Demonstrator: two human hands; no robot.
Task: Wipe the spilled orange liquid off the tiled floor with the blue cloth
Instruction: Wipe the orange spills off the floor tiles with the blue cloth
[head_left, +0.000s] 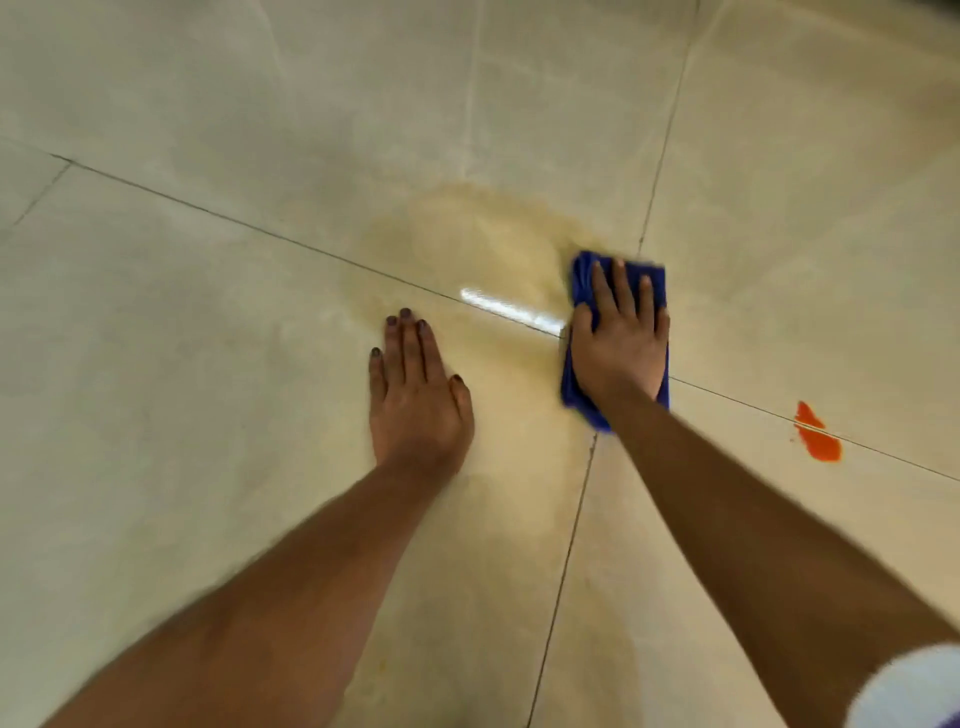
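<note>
A folded blue cloth (581, 280) lies on the tiled floor (208, 364) right of centre. My right hand (621, 343) presses flat on it with straight fingers. Left of the cloth spreads a pale yellowish smear (483, 244), reaching down between my arms. My left hand (415, 400) rests flat on the floor at the smear's left edge, fingers straight. A small bright orange puddle (816, 434) sits on a grout line well to the right of the cloth, untouched by either hand.
Large glossy beige tiles with dark grout lines (208, 208) fill the view. A bright light reflection (511, 310) lies between the hands. A white sleeve edge (909, 691) shows at the bottom right corner.
</note>
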